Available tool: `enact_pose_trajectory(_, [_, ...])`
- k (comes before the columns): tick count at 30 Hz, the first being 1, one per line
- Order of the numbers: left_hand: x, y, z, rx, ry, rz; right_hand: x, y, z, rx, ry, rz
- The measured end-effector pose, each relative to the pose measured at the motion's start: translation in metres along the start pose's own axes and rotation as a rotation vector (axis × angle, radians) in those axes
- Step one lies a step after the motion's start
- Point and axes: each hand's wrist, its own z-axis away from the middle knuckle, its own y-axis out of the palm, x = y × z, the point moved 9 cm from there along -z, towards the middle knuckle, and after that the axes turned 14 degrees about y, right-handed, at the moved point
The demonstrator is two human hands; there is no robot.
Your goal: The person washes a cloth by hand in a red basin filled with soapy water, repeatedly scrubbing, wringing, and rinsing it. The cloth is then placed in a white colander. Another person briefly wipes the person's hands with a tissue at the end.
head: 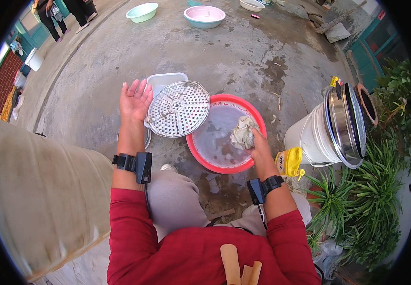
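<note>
My right hand grips a crumpled off-white cloth over the right side of a red plastic basin. Cloudy, sudsy water fills the basin's bottom. To the left, my left hand is held palm up with extended fingers and nothing in the palm. Beside its fingers is a round perforated metal steamer plate, tilted, overlapping the basin's left rim; whether the hand touches its edge is unclear. Partly hidden behind the plate lies a clear plastic tub.
A yellow pump bottle and a white bucket topped with metal pots stand right, near potted plants. A large covered object flanks my left. Green and pink basins lie ahead; two people stand far left.
</note>
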Motion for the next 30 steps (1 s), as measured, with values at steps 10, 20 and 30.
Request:
enact_pose_trajectory(10, [0.048, -0.145, -0.021, -0.181, -0.17, 0.06, -0.038, 0.148, -0.054, 0.085, -0.257, 0.39])
enact_pose_trajectory(20, [0.08, -0.19, -0.016, -0.205, -0.283, 0.04, -0.04, 0.24, -0.111, -0.187, -0.782, 1.456])
enact_pose_trajectory(30, [0.095, -0.193, -0.008, -0.204, -0.284, -0.039, -0.004, 0.212, -0.104, -0.119, -0.796, 1.333])
